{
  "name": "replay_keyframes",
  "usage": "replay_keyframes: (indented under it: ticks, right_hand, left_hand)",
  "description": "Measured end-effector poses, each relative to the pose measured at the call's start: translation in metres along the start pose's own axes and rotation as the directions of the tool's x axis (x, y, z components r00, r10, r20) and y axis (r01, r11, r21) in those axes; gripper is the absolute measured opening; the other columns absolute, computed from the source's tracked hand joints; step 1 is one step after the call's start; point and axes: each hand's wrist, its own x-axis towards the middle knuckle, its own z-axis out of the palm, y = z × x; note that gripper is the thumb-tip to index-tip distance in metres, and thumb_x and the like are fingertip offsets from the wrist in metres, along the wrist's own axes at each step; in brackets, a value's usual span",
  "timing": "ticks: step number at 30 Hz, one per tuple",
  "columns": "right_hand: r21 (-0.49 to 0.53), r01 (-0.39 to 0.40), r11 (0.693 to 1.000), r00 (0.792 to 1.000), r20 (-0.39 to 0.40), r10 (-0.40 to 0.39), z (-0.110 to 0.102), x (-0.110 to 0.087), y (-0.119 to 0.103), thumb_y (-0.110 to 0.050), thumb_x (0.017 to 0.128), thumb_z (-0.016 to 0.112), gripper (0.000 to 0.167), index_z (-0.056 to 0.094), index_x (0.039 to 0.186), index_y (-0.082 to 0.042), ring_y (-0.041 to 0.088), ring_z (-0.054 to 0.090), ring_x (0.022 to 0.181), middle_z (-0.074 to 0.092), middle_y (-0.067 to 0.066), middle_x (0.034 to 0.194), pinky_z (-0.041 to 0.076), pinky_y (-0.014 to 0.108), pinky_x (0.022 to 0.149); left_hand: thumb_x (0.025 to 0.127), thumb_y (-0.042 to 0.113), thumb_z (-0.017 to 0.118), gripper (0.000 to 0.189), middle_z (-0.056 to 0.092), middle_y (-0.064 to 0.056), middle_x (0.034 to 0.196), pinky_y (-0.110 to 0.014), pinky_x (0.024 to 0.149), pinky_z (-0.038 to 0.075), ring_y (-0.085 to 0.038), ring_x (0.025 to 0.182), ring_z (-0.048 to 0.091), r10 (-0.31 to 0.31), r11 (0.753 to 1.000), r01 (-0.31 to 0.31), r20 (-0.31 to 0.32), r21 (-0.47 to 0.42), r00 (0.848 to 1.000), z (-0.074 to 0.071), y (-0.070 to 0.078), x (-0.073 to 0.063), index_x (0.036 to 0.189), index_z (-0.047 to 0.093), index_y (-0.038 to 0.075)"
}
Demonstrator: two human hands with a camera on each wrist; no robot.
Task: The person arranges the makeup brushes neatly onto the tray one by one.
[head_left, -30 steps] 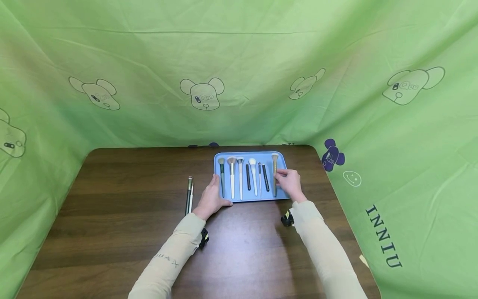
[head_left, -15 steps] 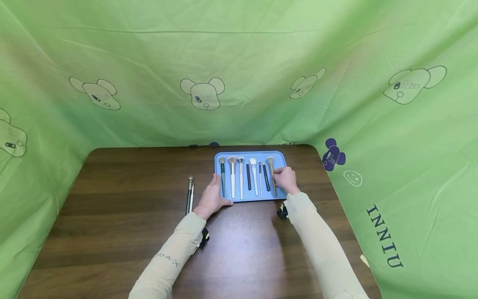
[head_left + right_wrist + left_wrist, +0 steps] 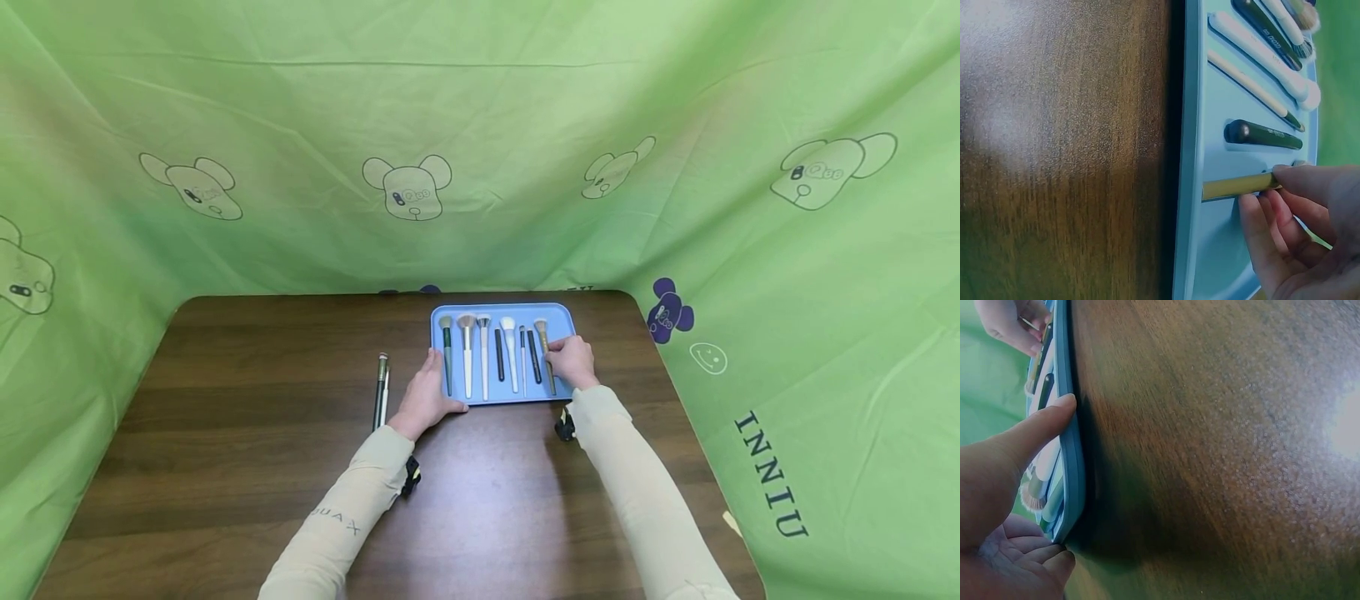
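Note:
My right hand [image 3: 572, 362] pinches a gold-handled makeup brush [image 3: 1235, 186] between thumb and fingers, at the right end of a row of brushes on a light blue tray [image 3: 564, 318]. The handle's end lies close to the near rim in the right wrist view. Just left of it lies a short black-handled brush [image 3: 1264, 134]. My left hand [image 3: 423, 402] holds the tray's near left corner, thumb [image 3: 1057, 414] over the near rim and fingers at the left side. Beside it lies a green-handled brush [image 3: 448, 367].
Farther along the tray are white-handled brushes, including one with a white head [image 3: 509, 327]. To the left, a dark brush [image 3: 379, 387] and a slim white one [image 3: 386, 400] lie on the wooden table [image 3: 247, 400]. Green cloth [image 3: 480, 100] hangs behind and at both sides.
My right hand has shifted slightly left with the gold-handled brush, bringing it nearer the black-handled one, its head tilting left. The left hand and the tray have stayed put.

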Motion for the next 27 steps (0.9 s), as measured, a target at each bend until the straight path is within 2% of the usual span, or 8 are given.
replay_keyframes:
  ticks: [3,6,11,16,23,27]
  right_hand:
    - [-0.007,-0.001,1.0,1.0,-0.003,0.001,0.0,-0.001,-0.001,-0.012,0.092,0.072,0.027,0.076,0.115,0.0,0.019,0.069,0.065,0.076,0.016,0.095,0.055,0.033,0.067]
    - [-0.022,-0.001,1.0,1.0,-0.005,0.001,-0.001,-0.001,-0.001,-0.013,0.091,0.073,0.027,0.076,0.116,-0.001,0.024,0.07,0.074,0.076,0.016,0.097,0.056,0.037,0.072]
    - [-0.051,0.001,0.999,1.0,-0.001,-0.001,-0.001,-0.002,-0.001,-0.015,0.092,0.073,0.032,0.074,0.12,-0.001,0.033,0.066,0.1,0.073,0.018,0.113,0.053,0.042,0.083]
    - [-0.031,-0.011,0.999,1.0,0.014,0.012,-0.001,-0.002,0.0,-0.019,0.095,0.07,0.041,0.067,0.129,0.004,0.035,0.062,0.114,0.066,0.023,0.126,0.053,0.045,0.089]
    - [0.042,0.017,0.999,0.998,-0.061,-0.014,-0.002,-0.008,0.006,-0.026,0.096,0.068,0.06,0.052,0.142,0.009,0.038,0.057,0.122,0.062,0.026,0.129,0.046,0.049,0.101]
    - [0.064,0.043,0.997,0.993,-0.108,-0.035,-0.005,-0.013,0.012,-0.029,0.095,0.069,0.071,0.043,0.148,0.01,0.044,0.047,0.131,0.053,0.029,0.139,0.037,0.051,0.11]
  left_hand:
    - [0.069,0.029,0.097,0.12,0.018,-0.03,0.162,-0.044,0.112,0.037,-0.043,0.141,0.037,0.003,1.0,-0.003,-0.005,-0.002,1.0,0.0,0.001,0.0,0.155,0.023,-0.012]
    - [0.069,0.029,0.097,0.12,0.018,-0.029,0.162,-0.044,0.112,0.037,-0.043,0.141,0.036,0.0,1.0,0.0,-0.001,0.0,1.0,0.0,0.001,0.0,0.155,0.023,-0.012]
    - [0.069,0.03,0.097,0.12,0.018,-0.029,0.162,-0.043,0.112,0.037,-0.042,0.142,0.036,-0.005,1.0,0.005,0.004,0.014,1.0,0.0,0.001,0.0,0.155,0.023,-0.012]
    - [0.069,0.029,0.097,0.12,0.018,-0.029,0.162,-0.045,0.11,0.039,-0.042,0.14,0.038,-0.017,1.0,0.017,0.005,0.016,1.0,-0.001,0.002,0.0,0.155,0.024,-0.011]
    - [0.069,0.03,0.097,0.121,0.018,-0.027,0.163,-0.045,0.111,0.039,-0.042,0.141,0.037,-0.029,1.0,0.029,0.009,0.01,1.0,-0.001,0.003,0.0,0.156,0.023,-0.01]
    - [0.07,0.031,0.097,0.121,0.017,-0.026,0.163,-0.044,0.111,0.038,-0.041,0.141,0.037,-0.034,0.999,0.033,0.014,0.016,0.999,-0.001,0.002,0.001,0.157,0.022,-0.009]
